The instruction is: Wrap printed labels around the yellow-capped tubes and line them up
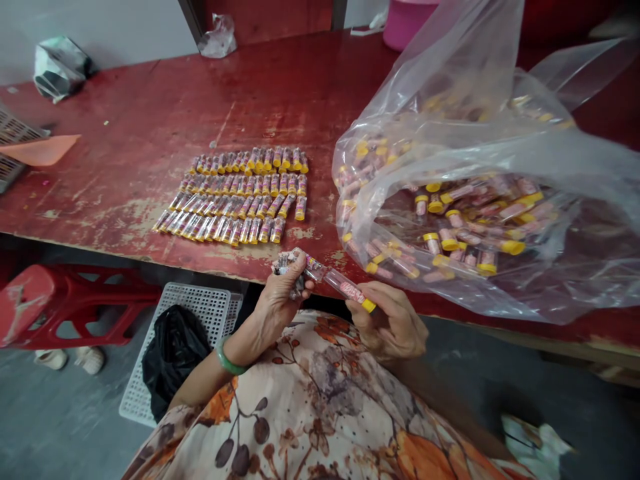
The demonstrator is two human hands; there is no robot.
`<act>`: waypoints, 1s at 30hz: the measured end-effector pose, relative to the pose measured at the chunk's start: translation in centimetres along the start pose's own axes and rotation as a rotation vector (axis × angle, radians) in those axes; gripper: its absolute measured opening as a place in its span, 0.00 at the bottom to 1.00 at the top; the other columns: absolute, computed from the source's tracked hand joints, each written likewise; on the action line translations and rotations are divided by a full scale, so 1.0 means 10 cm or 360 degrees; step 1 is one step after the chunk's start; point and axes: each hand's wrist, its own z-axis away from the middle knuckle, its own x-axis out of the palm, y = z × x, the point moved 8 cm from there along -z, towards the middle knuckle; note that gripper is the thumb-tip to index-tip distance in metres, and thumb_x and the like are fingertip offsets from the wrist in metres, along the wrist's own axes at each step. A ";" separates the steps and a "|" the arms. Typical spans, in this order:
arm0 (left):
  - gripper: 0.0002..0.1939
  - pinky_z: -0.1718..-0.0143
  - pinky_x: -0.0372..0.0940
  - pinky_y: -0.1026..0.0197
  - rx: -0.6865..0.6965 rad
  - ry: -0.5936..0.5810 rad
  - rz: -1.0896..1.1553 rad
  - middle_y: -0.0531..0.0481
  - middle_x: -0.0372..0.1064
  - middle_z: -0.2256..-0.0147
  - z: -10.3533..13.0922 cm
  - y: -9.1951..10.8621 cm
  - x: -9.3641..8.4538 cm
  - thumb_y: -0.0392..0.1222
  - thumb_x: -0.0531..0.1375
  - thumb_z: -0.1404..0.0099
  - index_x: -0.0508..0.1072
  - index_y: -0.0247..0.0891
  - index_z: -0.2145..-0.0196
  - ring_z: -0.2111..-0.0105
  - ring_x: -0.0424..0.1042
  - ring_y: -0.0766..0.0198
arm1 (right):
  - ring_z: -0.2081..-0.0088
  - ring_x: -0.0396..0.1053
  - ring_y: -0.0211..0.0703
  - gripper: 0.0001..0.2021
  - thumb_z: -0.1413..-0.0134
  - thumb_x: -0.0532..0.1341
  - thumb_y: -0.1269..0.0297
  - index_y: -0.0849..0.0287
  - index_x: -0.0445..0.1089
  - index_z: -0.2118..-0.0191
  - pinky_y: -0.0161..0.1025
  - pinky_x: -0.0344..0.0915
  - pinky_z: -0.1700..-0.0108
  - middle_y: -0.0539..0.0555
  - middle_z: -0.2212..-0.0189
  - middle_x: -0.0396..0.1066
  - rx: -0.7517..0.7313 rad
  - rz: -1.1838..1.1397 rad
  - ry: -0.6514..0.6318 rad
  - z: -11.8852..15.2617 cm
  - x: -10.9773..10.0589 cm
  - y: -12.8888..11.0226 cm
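My left hand [284,288], with a green bangle at the wrist, is closed around a bunch of crumpled clear printed wrappers [291,265]. Between my hands is a clear tube [347,287] with pink contents and a yellow cap; the fingers of my right hand [393,319] pinch its capped end. The tube's other end meets a wrapper at my left fingers. Behind my hands, several rows of wrapped tubes [235,200] with yellow caps lie on the red table [165,100]. To the right, a big open plastic bag [505,157] holds many more capped tubes [475,207].
A pink tub [405,25] stands at the back. On the left are a white-and-black bag [60,67], an orange sheet [43,151] and a red stool [100,300]. Below the table edge, a black bag [175,353] rests on a white crate [133,390].
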 end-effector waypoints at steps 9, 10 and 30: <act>0.20 0.85 0.59 0.71 -0.0095 -0.0030 0.0097 0.56 0.66 0.79 0.04 -0.03 0.03 0.47 0.74 0.56 0.69 0.35 0.74 0.83 0.65 0.73 | 0.60 0.75 0.42 0.23 0.51 0.68 0.70 0.56 0.66 0.48 0.37 0.75 0.61 0.56 0.58 0.74 -0.0270 0.0183 -0.0214 -0.05 0.03 -0.17; 0.21 0.85 0.59 0.71 -0.0114 -0.0020 0.0112 0.56 0.66 0.79 0.04 -0.03 0.02 0.46 0.74 0.57 0.68 0.35 0.74 0.83 0.65 0.73 | 0.60 0.75 0.42 0.24 0.51 0.68 0.70 0.55 0.66 0.48 0.36 0.74 0.60 0.56 0.58 0.74 -0.0330 0.0254 -0.0244 -0.02 0.05 -0.19; 0.20 0.85 0.59 0.71 0.0168 -0.0068 -0.0094 0.55 0.67 0.80 0.06 0.03 0.02 0.46 0.73 0.55 0.70 0.32 0.72 0.84 0.65 0.73 | 0.60 0.74 0.42 0.20 0.52 0.67 0.74 0.57 0.68 0.52 0.37 0.73 0.61 0.56 0.60 0.74 -0.0391 0.0160 -0.0339 0.01 0.11 -0.15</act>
